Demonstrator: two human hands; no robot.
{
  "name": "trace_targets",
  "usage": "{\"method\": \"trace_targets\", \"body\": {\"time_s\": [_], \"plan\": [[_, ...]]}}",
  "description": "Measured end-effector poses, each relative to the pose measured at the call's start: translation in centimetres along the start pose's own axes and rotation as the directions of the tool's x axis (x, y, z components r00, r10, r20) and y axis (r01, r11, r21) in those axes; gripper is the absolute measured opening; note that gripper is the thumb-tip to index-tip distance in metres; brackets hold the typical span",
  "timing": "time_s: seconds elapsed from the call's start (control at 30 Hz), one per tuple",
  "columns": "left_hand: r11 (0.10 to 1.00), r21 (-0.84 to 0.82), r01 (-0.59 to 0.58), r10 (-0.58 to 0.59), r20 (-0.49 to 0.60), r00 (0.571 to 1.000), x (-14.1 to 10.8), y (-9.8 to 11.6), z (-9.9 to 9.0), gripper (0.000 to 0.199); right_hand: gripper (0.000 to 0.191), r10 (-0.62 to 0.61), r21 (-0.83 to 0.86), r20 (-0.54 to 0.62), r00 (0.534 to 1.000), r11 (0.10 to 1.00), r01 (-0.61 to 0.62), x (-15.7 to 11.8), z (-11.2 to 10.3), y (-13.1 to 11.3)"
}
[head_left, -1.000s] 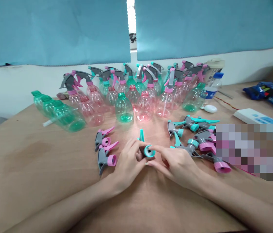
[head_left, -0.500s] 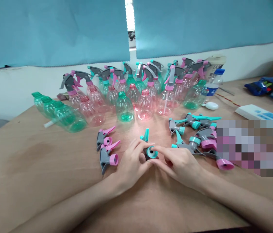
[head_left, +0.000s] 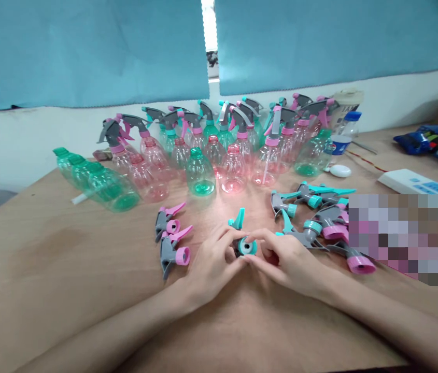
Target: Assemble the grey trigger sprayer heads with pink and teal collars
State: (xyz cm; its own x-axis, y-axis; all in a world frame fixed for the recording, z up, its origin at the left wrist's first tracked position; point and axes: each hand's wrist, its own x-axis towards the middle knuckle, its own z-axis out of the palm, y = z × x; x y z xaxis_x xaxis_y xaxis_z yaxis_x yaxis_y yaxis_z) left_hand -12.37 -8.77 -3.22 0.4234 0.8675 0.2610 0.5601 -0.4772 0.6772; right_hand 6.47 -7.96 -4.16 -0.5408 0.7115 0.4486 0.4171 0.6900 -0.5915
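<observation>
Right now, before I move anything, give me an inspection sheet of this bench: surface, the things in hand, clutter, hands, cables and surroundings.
Surface: wooden tabletop, with a darker stain at the left.
Job's things: teal-and-grey spray head between the hands; loose pink-and-grey spray heads on the left, loose teal-and-grey ones on the right; pink and green plastic bottles beyond, many capped with spray heads.
Clutter: blue packet, white keypad unit, small blue-capped bottle.
Hands: left hand and right hand both pinch the head.
Cables: thin red wire at the right.
Surroundings: blue sheets over a white wall; a pixelated patch hides the right end.
</observation>
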Motion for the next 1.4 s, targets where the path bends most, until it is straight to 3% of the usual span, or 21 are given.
{"method": "trace_targets", "body": {"time_s": [0.27,0.57,0.97,1.07,1.2,1.4], "plan": [[0.999,0.008,-0.039,0.038,0.042,0.998,0.1,0.0,0.0,0.019,0.017,0.071,0.080,0.066,0.995,0.994,-0.076,0.3,-0.3,0.0],[0.997,0.011,-0.074,0.073,0.090,0.993,0.2,0.1,-0.1,0.008,0.021,-0.172,-0.133,0.105,0.979,0.974,0.186,0.8,-0.7,0.6],[0.991,0.039,-0.125,0.121,0.099,0.988,0.2,0.2,0.0,0.010,0.024,-0.151,-0.043,0.076,0.986,0.987,0.154,0.8,-0.5,0.1],[0.996,0.021,-0.084,0.082,0.090,0.993,0.2,0.1,-0.1,0.019,0.026,-0.114,-0.020,0.089,0.989,0.993,0.117,0.6,-0.4,0.2],[1.000,-0.013,-0.010,0.010,0.056,0.998,0.3,0.1,-0.2,0.022,0.021,0.021,0.079,0.072,0.997,0.997,-0.027,0.5,-0.4,0.0],[0.996,-0.061,0.064,-0.064,0.008,0.998,0.4,0.2,-0.4,0.028,0.008,0.222,0.308,0.081,0.972,0.922,-0.236,0.6,-0.3,-0.4]]}}
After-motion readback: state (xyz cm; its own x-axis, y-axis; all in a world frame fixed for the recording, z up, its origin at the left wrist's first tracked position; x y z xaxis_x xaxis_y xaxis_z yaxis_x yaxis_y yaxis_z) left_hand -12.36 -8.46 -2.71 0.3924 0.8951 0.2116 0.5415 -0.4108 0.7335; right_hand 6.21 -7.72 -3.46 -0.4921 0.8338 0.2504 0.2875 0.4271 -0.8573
